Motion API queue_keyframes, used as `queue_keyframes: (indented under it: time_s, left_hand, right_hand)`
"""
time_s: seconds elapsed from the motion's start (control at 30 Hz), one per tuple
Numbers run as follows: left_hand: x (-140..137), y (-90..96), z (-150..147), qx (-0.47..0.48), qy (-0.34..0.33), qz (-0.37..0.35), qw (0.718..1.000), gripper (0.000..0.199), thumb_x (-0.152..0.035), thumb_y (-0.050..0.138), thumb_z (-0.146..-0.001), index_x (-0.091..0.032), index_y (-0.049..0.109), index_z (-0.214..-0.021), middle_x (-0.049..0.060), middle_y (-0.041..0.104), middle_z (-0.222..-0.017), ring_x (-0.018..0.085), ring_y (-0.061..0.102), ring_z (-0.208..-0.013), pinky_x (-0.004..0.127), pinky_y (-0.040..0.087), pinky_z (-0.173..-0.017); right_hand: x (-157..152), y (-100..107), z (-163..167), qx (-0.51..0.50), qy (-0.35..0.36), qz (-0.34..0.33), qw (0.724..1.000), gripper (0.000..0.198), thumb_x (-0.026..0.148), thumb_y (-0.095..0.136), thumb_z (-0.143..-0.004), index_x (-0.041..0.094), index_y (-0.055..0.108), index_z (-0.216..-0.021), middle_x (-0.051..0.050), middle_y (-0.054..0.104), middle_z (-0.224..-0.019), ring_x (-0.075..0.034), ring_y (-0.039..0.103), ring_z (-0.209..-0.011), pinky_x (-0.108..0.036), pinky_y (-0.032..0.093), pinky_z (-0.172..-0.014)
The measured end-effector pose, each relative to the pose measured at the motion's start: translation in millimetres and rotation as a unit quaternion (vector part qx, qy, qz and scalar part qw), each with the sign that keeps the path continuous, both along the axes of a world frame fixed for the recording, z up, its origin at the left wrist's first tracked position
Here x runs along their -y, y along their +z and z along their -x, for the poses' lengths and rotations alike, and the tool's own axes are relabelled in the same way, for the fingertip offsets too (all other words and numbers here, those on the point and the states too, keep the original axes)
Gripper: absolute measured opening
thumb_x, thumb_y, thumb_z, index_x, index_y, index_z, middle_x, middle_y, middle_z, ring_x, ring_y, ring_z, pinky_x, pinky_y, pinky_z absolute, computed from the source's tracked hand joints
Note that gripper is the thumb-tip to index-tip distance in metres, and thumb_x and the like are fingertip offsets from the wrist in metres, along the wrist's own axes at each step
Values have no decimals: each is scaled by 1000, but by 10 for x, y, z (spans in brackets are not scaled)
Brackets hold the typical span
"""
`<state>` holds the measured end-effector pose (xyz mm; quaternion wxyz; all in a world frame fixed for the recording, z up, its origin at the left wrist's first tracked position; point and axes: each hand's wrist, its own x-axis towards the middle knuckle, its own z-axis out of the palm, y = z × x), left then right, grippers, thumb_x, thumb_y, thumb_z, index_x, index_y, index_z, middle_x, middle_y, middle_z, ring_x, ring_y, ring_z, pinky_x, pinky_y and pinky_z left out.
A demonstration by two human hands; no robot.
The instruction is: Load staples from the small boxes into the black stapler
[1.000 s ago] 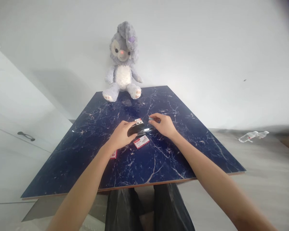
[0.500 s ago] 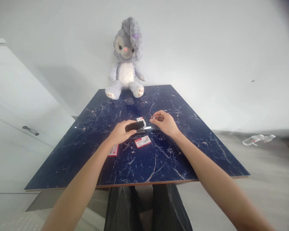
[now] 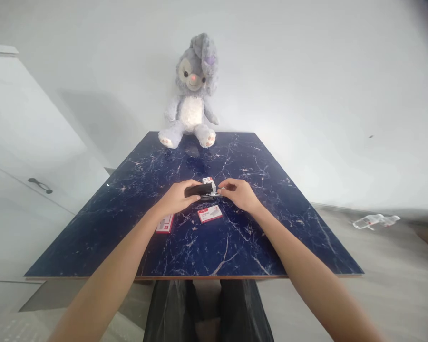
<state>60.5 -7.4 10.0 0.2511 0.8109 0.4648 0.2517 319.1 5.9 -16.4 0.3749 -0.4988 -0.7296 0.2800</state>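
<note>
My left hand point(image 3: 180, 195) is closed around a black stapler point(image 3: 199, 190) over the middle of the table, with its silvery metal rail showing toward the right. My right hand point(image 3: 237, 192) meets the stapler's right end, thumb and fingertips pinched together at the rail. A small silvery piece, too small to name for certain, shows at these fingertips. Just behind the stapler stands a small white box point(image 3: 209, 181) with red print, partly hidden. A red-and-white box point(image 3: 210, 214) lies in front of the stapler. Another red-and-white box point(image 3: 165, 224) lies beside my left forearm, which partly covers it.
The dark blue marbled table point(image 3: 214, 256) has its near edge close to my legs. A grey plush rabbit point(image 3: 192, 95) sits at the far edge against the wall. A white cabinet point(image 3: 28, 142) stands at the left. A clear plastic bottle point(image 3: 374, 221) lies on the floor at right.
My right hand has moved down and left, bringing its pinched fingertips from above the stapler's rail onto its right end. My left hand keeps hold of the stapler. The view has shifted slightly.
</note>
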Motion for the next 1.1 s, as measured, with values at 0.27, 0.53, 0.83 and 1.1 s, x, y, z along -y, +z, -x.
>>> queue_keyframes:
  time_s: [0.27, 0.53, 0.83, 1.1]
  left_hand:
    - [7, -9, 17, -1, -15, -7, 1000, 36, -34, 64, -88, -29, 64, -123, 3, 71, -119, 24, 67, -105, 39, 50, -92]
    - [24, -32, 2, 7, -11, -15, 1000, 38, -34, 65, -87, -27, 64, -124, 5, 70, -122, 25, 66, -108, 42, 49, -96]
    - [21, -41, -13, 2, -15, -22, 1000, 38, -33, 64, -88, -28, 63, -126, 5, 69, -124, 25, 65, -110, 41, 49, -97]
    - [55, -31, -85, -25, -6, -44, 999, 40, -34, 65, -87, -25, 63, -126, 5, 70, -122, 25, 66, -107, 40, 50, -94]
  right_hand:
    - [-60, 40, -169, 100, -7, 64, 993, 22, 43, 65, -83, 23, 74, -84, -1, 75, -86, -17, 66, -76, -28, 48, -70]
    - [-104, 22, -228, 86, 47, 79, 992, 23, 42, 66, -83, 25, 77, -93, -2, 76, -90, -20, 68, -78, -31, 52, -73]
    - [-76, 126, -263, 105, 77, 95, 987, 20, 40, 69, -82, 25, 78, -92, -2, 76, -89, -20, 68, -77, -32, 52, -75]
    - [-92, 11, -175, 106, -12, 65, 992, 20, 39, 64, -85, 23, 76, -89, -3, 76, -90, -20, 68, -78, -32, 49, -75]
